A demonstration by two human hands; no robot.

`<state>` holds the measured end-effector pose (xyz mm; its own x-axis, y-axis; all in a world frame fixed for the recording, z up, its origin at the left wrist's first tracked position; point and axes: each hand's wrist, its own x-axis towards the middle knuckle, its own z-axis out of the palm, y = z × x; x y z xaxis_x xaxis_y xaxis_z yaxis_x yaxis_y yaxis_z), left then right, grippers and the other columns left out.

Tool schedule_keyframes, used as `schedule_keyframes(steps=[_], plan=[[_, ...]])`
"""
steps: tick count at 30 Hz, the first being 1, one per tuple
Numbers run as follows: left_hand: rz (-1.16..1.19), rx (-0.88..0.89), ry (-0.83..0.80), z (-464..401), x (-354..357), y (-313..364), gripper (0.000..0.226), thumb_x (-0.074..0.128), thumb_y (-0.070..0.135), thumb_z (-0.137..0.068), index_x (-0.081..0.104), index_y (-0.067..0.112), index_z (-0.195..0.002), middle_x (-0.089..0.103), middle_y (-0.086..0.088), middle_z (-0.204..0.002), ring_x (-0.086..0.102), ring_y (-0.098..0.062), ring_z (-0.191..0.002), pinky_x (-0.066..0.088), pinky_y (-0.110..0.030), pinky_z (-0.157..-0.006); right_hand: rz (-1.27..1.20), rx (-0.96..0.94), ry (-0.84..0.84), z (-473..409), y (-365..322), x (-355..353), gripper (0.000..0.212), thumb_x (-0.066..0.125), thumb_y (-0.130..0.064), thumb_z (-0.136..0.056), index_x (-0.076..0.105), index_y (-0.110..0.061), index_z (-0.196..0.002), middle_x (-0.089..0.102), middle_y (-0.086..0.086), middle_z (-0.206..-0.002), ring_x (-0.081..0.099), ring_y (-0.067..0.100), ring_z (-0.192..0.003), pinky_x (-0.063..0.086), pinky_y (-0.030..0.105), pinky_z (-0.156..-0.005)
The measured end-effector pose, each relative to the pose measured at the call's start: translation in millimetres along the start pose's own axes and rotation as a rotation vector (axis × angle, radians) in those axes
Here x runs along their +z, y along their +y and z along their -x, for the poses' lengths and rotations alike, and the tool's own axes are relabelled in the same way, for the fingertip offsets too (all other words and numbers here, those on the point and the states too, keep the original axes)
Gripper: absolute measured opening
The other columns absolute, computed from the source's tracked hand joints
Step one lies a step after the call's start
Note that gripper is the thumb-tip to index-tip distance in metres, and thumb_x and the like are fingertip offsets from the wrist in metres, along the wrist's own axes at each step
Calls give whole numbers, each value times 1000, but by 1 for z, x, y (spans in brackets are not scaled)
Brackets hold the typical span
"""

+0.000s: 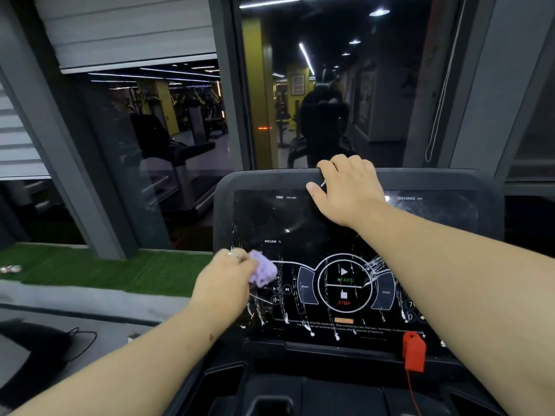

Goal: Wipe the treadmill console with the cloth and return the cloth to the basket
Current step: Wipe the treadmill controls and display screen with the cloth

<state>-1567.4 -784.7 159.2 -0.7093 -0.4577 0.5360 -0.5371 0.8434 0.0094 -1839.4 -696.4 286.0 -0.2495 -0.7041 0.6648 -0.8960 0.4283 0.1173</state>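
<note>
- Left hand [223, 279] gripped a bunched lilac cloth [264, 270], wad pressed on the console [354, 265] face at its left edge, just below the "INCLINE %" label.
- Right hand [345, 190] hooked over the console's top rim, fingers curled behind the edge, thumb on the front; looked like a brace.
- Cloth: soft, light, limp, probably damp. Best held bunched in the fist as it was; it should drop into the basket without care. Basket not in view.
- Console: rigid glossy panel, wet streaks running down the lower half, so likely slippery; most of it not yet wiped.
- Readable right of the left hand: "PROG", "START", "STOP", "MODE". By the right hand: "TIME min:sec", "DISTANCE km". Fine-print warning along the bottom, only partly legible.
- Red safety clip [414, 354] with cord sat below the right forearm.
</note>
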Motion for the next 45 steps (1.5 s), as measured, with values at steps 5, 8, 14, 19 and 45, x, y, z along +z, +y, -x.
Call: schedule_keyframes(steps=[5,8,14,19,45], plan=[[50,-141,112,-28,-7,-20,17,80,6,-69,70,17,-78,60,0,-82,54,-25,-68,50,-37,-55,1,1,-3,0,0,0,56,31,-62,-95,55,-23,-127,58,2,-118,52,28,-103,39,45,-95],[88,-114,104,-15,7,1,11,75,10,-75,66,15,-80,58,-1,-87,51,-22,-73,51,-39,-55,-1,1,-3,0,0,0,56,31,-62,-95,55,-23,-126,58,2,-118,52,28,-104,39,45,-95],[55,-77,60,-24,-1,-6,18,71,6,-74,72,17,-88,61,1,-92,58,-28,-78,54,-40,-57,-20,2,-4,1,0,2,56,31,-63,-95,55,-23,-128,57,2,-122,50,29,-107,37,45,-97],[113,-64,75,-4,14,28,16,68,2,-74,67,15,-83,62,1,-95,52,-25,-77,52,-40,-54,-21,9,-7,1,0,2,56,32,-62,-95,55,-23,-128,57,2,-121,50,29,-108,37,45,-98],[73,-100,139,-48,-2,10,13,76,11,-75,65,17,-77,58,-1,-85,55,-27,-71,50,-39,-61,-28,0,1,2,1,1,54,32,-62,-95,55,-22,-124,58,3,-118,50,29,-103,39,45,-96]])
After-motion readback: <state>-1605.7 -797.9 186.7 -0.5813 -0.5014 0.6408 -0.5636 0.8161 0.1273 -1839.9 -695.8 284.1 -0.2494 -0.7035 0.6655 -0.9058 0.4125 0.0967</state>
